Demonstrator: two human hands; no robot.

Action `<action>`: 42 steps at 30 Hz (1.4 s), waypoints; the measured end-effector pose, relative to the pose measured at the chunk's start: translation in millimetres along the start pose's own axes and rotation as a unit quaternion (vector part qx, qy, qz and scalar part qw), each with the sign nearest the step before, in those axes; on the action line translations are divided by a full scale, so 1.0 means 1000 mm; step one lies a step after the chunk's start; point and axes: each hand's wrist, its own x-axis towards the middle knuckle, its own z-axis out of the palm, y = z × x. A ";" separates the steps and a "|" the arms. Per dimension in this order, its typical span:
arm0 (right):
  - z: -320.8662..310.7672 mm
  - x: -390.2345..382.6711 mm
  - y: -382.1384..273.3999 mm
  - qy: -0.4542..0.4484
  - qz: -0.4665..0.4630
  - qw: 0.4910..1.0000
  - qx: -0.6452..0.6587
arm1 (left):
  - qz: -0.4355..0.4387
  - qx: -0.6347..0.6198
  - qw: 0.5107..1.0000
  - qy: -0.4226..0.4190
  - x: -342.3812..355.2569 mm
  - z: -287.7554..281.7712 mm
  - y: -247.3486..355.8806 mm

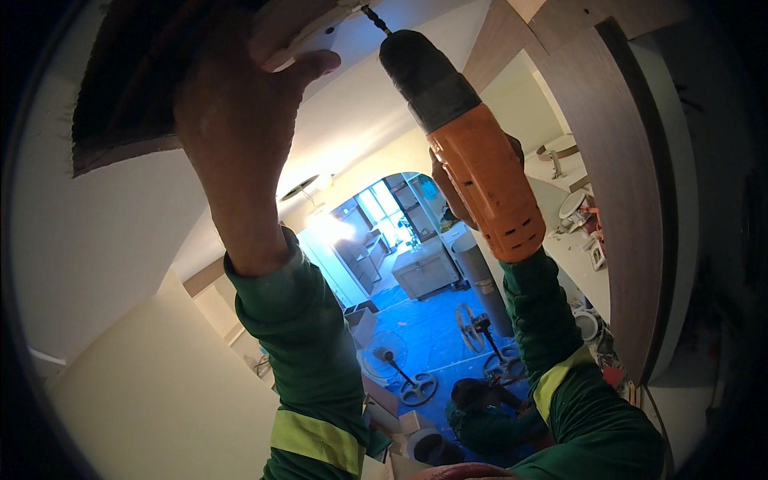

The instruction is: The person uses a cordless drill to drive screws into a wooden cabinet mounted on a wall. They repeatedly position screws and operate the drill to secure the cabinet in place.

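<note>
My left hand (pixel 240 132) reaches up beside a dark rectangular opening (pixel 128 96) in the white ceiling (pixel 372 88). It grips a pale piece of wood (pixel 308 20) at the edge of that opening. The thumb shows against the ceiling surface; the other fingers are mostly hidden. In my right hand (pixel 450 188) is an orange and black power drill (pixel 488 180), tilted upward. Its bit (pixel 374 20) points at the ceiling close to the wood, and whether the tip touches is hard to make out.
A tall wood-faced panel (pixel 604 160) rises on the right, by shelves with loose items. Far below, blue sheeting (pixel 412 312) covers the floor. On it stand pedestal fans (pixel 392 360), a large chest (pixel 424 268) and a grey column (pixel 480 280). A person (pixel 488 420) crouches there.
</note>
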 end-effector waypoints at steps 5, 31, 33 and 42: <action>-0.008 -0.003 -0.014 -0.026 -0.039 0.999 0.023 | 0.008 0.021 1.000 0.009 0.005 -0.010 0.007; -0.150 -0.315 -0.049 0.047 0.164 0.933 -0.316 | 0.214 -0.056 0.942 0.251 0.006 0.045 -0.030; -0.153 -0.327 -0.056 0.059 0.163 0.923 -0.345 | 0.194 -0.049 0.952 0.233 0.008 0.037 -0.026; -0.170 -0.378 -0.091 0.099 0.157 0.868 -0.460 | 0.143 -0.129 0.959 0.210 0.000 0.043 -0.028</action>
